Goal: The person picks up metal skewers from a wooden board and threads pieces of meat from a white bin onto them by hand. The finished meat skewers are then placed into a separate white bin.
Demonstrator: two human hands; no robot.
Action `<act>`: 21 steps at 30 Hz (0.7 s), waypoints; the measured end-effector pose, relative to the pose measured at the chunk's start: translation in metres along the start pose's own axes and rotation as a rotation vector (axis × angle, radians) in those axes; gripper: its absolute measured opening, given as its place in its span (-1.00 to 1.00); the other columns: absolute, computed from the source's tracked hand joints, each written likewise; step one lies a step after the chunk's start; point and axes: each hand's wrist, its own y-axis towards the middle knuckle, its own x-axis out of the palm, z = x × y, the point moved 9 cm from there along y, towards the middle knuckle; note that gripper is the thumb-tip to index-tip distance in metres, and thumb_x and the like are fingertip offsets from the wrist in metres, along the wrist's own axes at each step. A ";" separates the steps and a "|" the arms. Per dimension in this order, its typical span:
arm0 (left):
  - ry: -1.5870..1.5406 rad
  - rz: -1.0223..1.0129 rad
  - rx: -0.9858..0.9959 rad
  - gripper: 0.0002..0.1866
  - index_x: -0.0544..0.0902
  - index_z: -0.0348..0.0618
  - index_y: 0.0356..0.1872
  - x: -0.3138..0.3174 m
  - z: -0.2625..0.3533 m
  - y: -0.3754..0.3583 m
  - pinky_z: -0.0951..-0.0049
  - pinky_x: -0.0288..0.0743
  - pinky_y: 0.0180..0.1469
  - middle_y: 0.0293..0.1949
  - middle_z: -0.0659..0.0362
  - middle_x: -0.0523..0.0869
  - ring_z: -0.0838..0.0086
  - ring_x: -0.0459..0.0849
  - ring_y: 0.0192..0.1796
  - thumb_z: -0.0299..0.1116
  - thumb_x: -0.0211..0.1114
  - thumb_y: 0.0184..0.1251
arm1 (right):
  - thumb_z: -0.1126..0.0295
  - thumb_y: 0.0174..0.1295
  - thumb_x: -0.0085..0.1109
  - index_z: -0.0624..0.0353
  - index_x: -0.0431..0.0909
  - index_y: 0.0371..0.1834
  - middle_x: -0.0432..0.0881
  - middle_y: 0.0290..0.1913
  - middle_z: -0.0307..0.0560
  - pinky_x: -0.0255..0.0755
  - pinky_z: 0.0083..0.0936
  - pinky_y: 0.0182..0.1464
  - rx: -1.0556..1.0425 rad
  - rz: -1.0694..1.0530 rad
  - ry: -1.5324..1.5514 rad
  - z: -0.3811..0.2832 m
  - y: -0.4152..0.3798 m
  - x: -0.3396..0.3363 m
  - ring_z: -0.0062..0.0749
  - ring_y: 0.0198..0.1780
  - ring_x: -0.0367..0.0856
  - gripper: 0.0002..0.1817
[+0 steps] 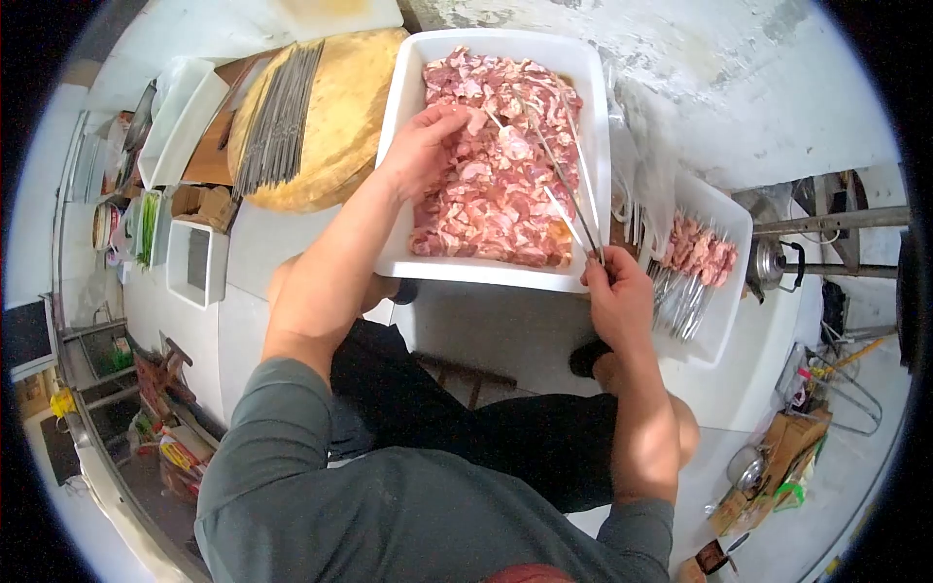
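Observation:
A white tub point(598, 146) in front of me is filled with cut pieces of raw meat point(486, 219). Over its left side, my left hand point(428, 151) pinches a small piece of meat point(476, 122) between thumb and fingers. Near the tub's front right corner, my right hand point(619, 289) is closed round the lower ends of several metal skewers point(561, 173). They fan out and slant up to the left across the meat. One skewer tip lies close to the piece in my left hand; whether it touches is too small to tell.
A round wooden board point(355, 107) left of the tub bears a row of metal skewers point(282, 117). On the right, a white tray point(714, 330) holds loaded meat skewers point(695, 255) beside a plastic bag point(649, 165). A metal kettle point(768, 264) stands farther right.

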 end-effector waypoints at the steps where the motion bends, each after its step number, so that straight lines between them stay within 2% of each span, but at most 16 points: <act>1: 0.031 0.019 0.011 -0.79 0.54 -0.20 0.04 -0.005 -0.001 0.002 0.51 0.53 -0.18 -0.23 0.18 0.65 0.49 0.59 -0.27 -0.46 0.15 0.46 | 0.35 0.27 0.17 0.27 0.61 -0.17 0.69 -0.39 0.05 0.51 -0.37 -0.21 -0.009 -0.004 -0.013 -0.001 0.000 0.001 -0.26 -0.36 0.68 -0.79; 5: 0.014 0.078 0.112 -0.81 0.55 -0.23 -0.01 -0.019 0.003 0.006 0.49 0.57 -0.16 -0.19 0.15 0.67 0.46 0.64 -0.20 -0.51 0.22 0.40 | 0.34 0.28 0.18 0.28 0.60 -0.16 0.70 -0.40 0.03 0.52 -0.37 -0.21 -0.024 -0.008 -0.038 -0.001 0.001 0.003 -0.27 -0.36 0.69 -0.78; 8: 0.084 0.201 0.161 -0.78 0.55 -0.27 0.02 -0.017 0.016 -0.001 0.49 0.61 -0.12 -0.12 0.12 0.68 0.43 0.68 -0.13 -0.54 0.21 0.39 | 0.35 0.29 0.18 0.30 0.60 -0.16 0.71 -0.40 0.02 0.52 -0.38 -0.21 -0.002 -0.028 -0.044 -0.001 0.000 0.006 -0.28 -0.35 0.70 -0.78; 14: 0.110 0.161 0.198 -0.73 0.54 -0.37 0.08 -0.007 0.018 -0.003 0.47 0.65 0.00 -0.05 0.10 0.68 0.39 0.71 -0.06 -0.56 0.20 0.38 | 0.36 0.30 0.17 0.30 0.60 -0.15 0.71 -0.41 0.02 0.53 -0.39 -0.22 -0.009 -0.048 -0.013 -0.001 -0.001 0.010 -0.29 -0.35 0.71 -0.79; 21: 0.026 0.073 0.028 -0.82 0.53 -0.40 -0.05 -0.010 -0.001 0.003 0.43 0.66 0.04 -0.10 -0.02 0.68 0.32 0.73 -0.08 -0.52 0.15 0.42 | 0.35 0.29 0.18 0.31 0.60 -0.13 0.71 -0.36 0.11 0.53 -0.37 -0.19 -0.061 -0.026 -0.043 -0.001 0.002 0.012 -0.21 -0.32 0.71 -0.76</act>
